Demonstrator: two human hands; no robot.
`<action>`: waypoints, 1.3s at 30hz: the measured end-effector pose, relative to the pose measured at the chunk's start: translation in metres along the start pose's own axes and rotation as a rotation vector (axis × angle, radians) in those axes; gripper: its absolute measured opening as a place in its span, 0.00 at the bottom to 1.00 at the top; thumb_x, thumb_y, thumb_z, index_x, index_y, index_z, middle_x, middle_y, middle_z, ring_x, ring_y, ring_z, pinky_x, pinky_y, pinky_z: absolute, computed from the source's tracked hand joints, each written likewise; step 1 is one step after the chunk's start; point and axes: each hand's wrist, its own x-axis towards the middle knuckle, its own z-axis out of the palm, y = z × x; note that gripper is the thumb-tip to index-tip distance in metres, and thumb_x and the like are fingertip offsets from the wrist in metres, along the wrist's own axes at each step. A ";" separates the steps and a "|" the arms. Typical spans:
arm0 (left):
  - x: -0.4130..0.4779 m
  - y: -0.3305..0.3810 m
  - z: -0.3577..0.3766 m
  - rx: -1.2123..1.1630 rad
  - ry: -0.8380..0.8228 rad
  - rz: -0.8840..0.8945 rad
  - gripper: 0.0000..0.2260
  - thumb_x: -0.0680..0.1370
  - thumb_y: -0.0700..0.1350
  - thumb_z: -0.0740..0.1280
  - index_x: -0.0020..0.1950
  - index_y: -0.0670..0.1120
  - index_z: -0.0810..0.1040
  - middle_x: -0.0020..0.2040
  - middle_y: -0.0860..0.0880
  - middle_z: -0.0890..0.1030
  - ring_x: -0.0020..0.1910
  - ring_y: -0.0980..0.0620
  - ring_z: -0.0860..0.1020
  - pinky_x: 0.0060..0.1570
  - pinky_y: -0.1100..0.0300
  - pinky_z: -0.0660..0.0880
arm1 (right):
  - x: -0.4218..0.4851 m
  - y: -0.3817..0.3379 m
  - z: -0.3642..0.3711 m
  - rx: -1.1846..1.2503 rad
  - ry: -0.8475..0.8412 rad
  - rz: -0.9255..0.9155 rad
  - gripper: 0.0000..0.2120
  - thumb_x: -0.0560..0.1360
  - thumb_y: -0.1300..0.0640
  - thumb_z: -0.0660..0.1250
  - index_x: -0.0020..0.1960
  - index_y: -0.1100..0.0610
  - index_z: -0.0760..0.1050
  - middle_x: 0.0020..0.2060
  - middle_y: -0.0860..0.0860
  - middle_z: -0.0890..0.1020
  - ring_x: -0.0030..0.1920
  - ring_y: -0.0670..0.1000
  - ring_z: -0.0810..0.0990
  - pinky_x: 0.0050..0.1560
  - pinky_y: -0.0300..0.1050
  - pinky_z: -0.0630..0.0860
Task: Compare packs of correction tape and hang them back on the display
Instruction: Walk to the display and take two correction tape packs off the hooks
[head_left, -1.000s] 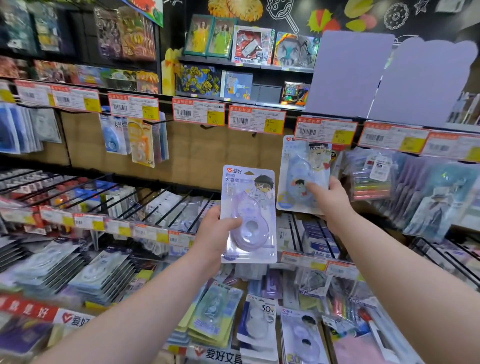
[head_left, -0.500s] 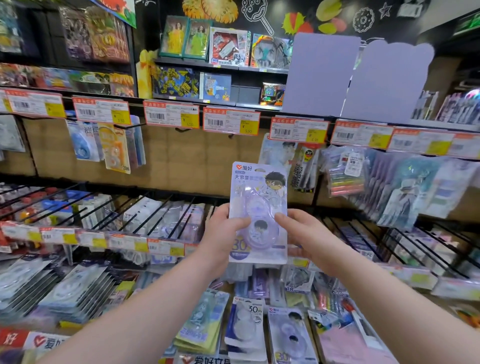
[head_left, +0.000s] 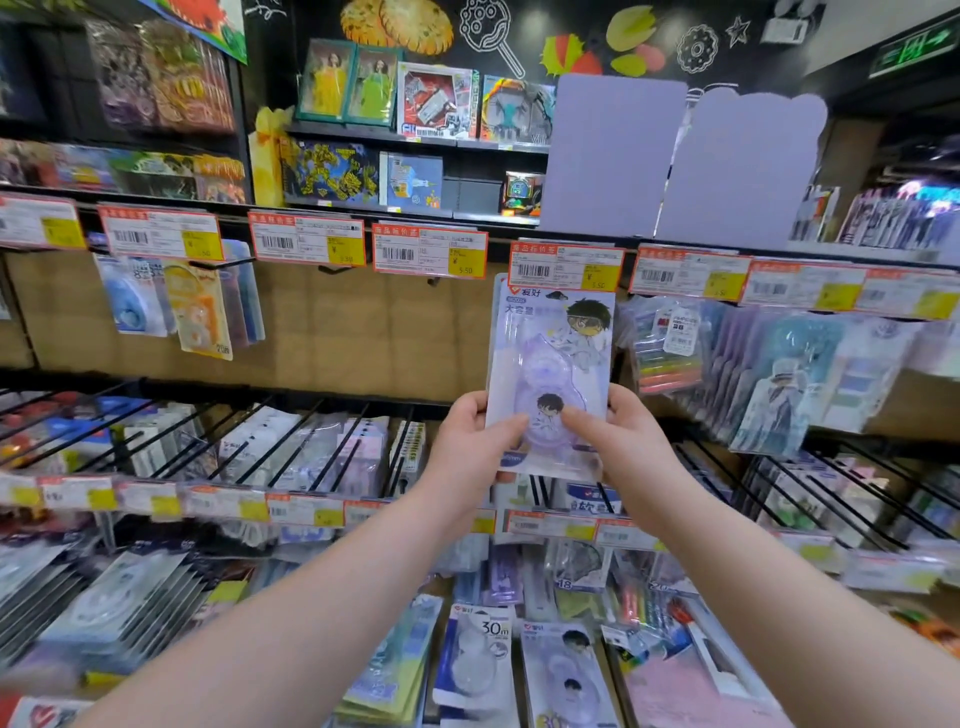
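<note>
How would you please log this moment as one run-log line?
left hand: holds pack | right hand: holds pack | pack: upright, top behind price tag | hung: unclear

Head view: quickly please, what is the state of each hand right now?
Left hand: holds the purple correction tape pack at its lower left edge.
Right hand: holds the same pack at its lower right edge.
</note>
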 end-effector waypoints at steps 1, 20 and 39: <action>0.001 0.001 0.001 0.004 0.003 0.003 0.08 0.78 0.42 0.67 0.56 0.48 0.73 0.42 0.52 0.81 0.39 0.54 0.78 0.33 0.61 0.73 | 0.003 -0.001 0.000 0.005 0.004 -0.004 0.13 0.76 0.59 0.67 0.60 0.53 0.73 0.50 0.52 0.83 0.48 0.52 0.83 0.52 0.55 0.80; 0.050 0.004 0.014 0.189 0.164 0.093 0.18 0.77 0.45 0.67 0.66 0.48 0.67 0.56 0.46 0.79 0.45 0.55 0.77 0.33 0.64 0.68 | 0.073 0.004 0.009 -0.015 0.056 0.112 0.15 0.74 0.56 0.68 0.60 0.56 0.74 0.52 0.55 0.82 0.51 0.56 0.82 0.56 0.59 0.78; 0.066 0.001 -0.008 1.056 0.093 0.072 0.26 0.77 0.54 0.64 0.73 0.47 0.62 0.69 0.44 0.69 0.67 0.42 0.69 0.61 0.51 0.69 | 0.076 0.010 0.005 -1.121 0.055 -0.060 0.35 0.76 0.44 0.62 0.76 0.56 0.53 0.70 0.57 0.63 0.66 0.61 0.68 0.60 0.55 0.72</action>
